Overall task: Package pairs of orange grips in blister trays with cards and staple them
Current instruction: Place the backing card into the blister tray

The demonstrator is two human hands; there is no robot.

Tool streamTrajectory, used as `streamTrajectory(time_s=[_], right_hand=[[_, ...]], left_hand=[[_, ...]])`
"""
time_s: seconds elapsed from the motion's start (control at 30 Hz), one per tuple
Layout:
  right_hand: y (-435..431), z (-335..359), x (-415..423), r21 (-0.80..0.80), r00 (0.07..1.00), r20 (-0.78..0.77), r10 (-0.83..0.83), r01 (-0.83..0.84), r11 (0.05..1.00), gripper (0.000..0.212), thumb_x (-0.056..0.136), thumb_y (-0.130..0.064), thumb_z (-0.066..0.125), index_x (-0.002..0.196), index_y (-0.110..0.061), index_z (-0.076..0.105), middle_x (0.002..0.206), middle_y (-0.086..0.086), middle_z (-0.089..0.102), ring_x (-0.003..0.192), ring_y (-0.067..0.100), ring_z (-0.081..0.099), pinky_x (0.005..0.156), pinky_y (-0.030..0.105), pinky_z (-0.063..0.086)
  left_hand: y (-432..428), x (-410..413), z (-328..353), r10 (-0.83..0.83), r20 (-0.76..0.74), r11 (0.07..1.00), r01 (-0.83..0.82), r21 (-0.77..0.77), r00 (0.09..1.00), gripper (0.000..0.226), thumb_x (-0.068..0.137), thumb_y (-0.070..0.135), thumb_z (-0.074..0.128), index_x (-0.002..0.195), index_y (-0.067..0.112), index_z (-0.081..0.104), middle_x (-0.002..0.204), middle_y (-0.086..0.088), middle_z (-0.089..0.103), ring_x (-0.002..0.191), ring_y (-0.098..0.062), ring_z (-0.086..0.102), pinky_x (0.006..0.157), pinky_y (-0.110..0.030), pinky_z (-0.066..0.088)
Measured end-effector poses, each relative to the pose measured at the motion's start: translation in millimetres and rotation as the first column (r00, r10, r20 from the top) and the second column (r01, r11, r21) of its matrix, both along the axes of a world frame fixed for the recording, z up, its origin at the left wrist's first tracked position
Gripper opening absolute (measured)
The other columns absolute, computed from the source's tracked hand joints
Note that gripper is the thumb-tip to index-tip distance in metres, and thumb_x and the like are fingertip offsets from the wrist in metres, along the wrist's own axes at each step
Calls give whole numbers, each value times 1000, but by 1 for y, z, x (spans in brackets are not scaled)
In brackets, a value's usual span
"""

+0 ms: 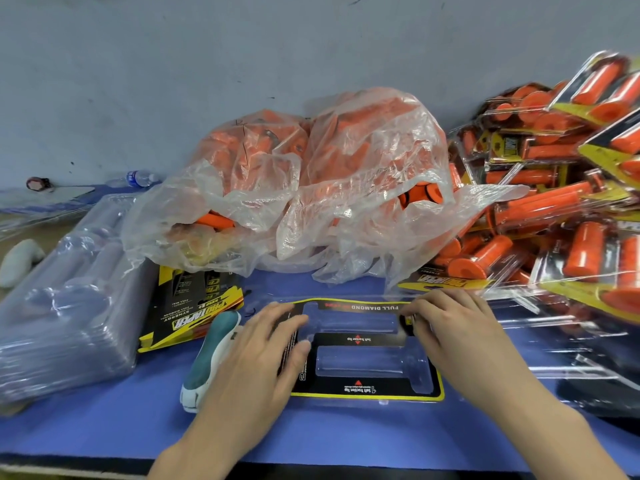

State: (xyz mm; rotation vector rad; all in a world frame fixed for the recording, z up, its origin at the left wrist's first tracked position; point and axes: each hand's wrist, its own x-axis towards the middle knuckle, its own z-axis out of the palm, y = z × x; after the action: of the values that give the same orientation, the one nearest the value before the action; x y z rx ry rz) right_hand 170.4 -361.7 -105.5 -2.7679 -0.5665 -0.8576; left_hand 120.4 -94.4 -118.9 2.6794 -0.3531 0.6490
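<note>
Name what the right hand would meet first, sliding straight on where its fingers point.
The right hand probably meets the crumpled clear plastic bag of orange grips beyond the clear blister tray.

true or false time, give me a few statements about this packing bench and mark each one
1. The two pockets of the tray under the hands are empty. True.
2. The right hand holds the stapler. False: the stapler lies on the table beside the left hand.
3. The bag of grips lies behind the tray. True.
4. Finished packs are piled on the left. False: they are on the right; empty trays are stacked on the left.
5. Both hands touch the tray. True.
</note>
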Motion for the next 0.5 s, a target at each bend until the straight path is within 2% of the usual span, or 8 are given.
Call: streamTrajectory(time_s=[0.1,0.2,0.33,0.43,0.5], right_hand=[[0,0,0,-5,1000,-2,-8,8,1000,14,80,-13,75,90,-23,75,91,-4,71,91,28,65,83,43,50],[1,-2,2,-9,1000,4,-18,18,1000,15,79,-13,77,90,-23,75,91,-4,71,90,28,65,82,42,49],[0,-5,4,-8,1000,17,-8,8,1000,16,77,-12,77,89,-22,75,89,-3,71,89,30,65,81,43,50],[-1,-6,5,-7,1000,1,0,0,1000,16,78,-13,77,90,-24,74,90,-3,70,91,30,64,82,43,49],[0,-5,5,-2,1000,-10,0,0,1000,16,78,-13,76,90,-24,74,91,-4,70,92,29,64,83,43,49]], left_hand=[[-23,-9,0,-240,145,969,229,90,960,28,97,34,51,119,24,66,133,2,55,129,-17,48,107,-36,40],[-53,-12,-7,-409,141,903,376,209,902,25,94,32,58,117,28,66,134,-2,57,131,-20,49,110,-41,39],[-77,-13,-10,-444,39,869,420,261,895,30,94,35,56,123,33,62,140,-4,53,135,-20,45,110,-41,38],[-78,-12,-9,-425,-45,861,419,289,904,36,98,41,47,134,39,50,154,-6,35,144,-19,30,117,-40,29],[-79,-11,-9,-427,-62,849,423,317,902,36,100,43,43,135,40,47,158,-6,28,146,-19,26,119,-40,25]])
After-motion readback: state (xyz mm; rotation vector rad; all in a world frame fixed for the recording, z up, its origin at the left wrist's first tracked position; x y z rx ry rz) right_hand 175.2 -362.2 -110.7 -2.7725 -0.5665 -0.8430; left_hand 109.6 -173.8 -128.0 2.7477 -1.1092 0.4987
